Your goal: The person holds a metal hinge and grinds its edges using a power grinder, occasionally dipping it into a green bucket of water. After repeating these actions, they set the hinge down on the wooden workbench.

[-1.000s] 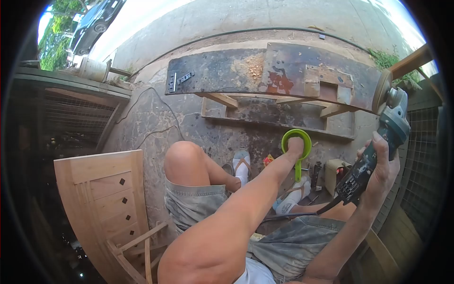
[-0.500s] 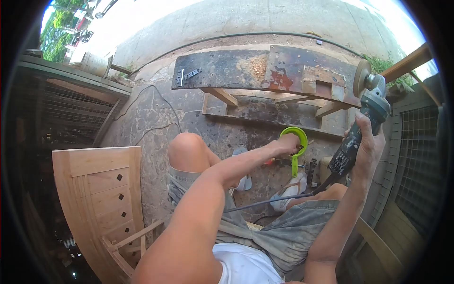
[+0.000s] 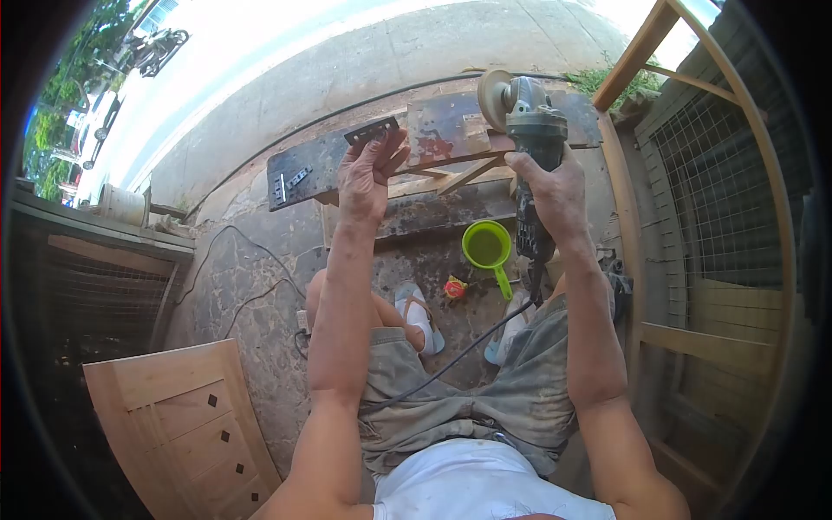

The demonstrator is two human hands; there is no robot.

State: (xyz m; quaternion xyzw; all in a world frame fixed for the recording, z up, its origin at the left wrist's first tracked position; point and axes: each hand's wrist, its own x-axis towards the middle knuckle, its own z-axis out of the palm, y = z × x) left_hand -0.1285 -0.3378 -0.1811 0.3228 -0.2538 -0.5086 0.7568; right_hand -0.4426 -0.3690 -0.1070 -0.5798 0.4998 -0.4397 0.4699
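My left hand [image 3: 364,178] is raised, its fingers pinching a flat dark metal plate [image 3: 371,132] with small light holes in it. My right hand [image 3: 556,195] grips an angle grinder [image 3: 536,130] by its body, with the round disc [image 3: 494,100] at the top facing left. From the grinder's lower end a cord [image 3: 472,351] runs down across my lap. Below and between my hands stands a green dipper [image 3: 486,244] with liquid in it, its handle pointing toward me.
Ahead is a low stained wooden bench [image 3: 329,156] with small dark metal pieces [image 3: 297,178] at its left end. A red-and-yellow item [image 3: 455,288] lies by my feet. A carved wooden panel [image 3: 186,399] leans at lower left; a wooden frame [image 3: 626,199] stands at right.
My left hand has come out of the green dipper and up to the left, now holding the metal plate. My right hand has moved left with the grinder, and the view has shifted.
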